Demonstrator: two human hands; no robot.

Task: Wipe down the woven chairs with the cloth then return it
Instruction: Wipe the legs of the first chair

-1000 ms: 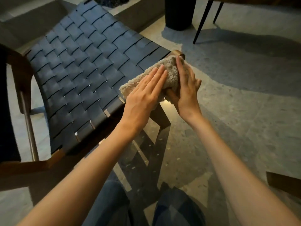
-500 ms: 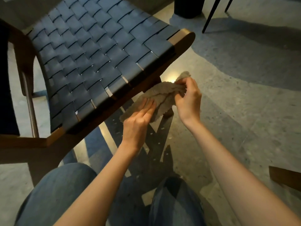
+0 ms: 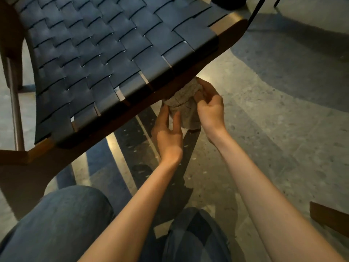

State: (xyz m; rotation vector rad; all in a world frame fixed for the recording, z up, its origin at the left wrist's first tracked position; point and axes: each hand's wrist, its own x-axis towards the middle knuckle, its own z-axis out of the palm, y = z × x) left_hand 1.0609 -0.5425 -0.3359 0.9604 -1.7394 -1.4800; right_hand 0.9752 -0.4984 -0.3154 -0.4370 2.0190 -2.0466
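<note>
A chair with a dark woven strap seat and a brown wooden frame fills the upper left. Just under its front rail hangs a beige fluffy cloth, bunched into a wad. My right hand grips the cloth's right side with curled fingers. My left hand holds its lower left side between thumb and fingers. The cloth's top touches the underside of the rail; part of it is hidden by my fingers.
Speckled stone floor spreads to the right. My knees in blue jeans are at the bottom. A wooden piece juts in at the right edge. A thin black furniture leg stands at the top right.
The cloth came off the seat's front corner and dropped below the front rail. Both hands followed it down and gathered it from a spread sheet into a wad. The view moved closer.
</note>
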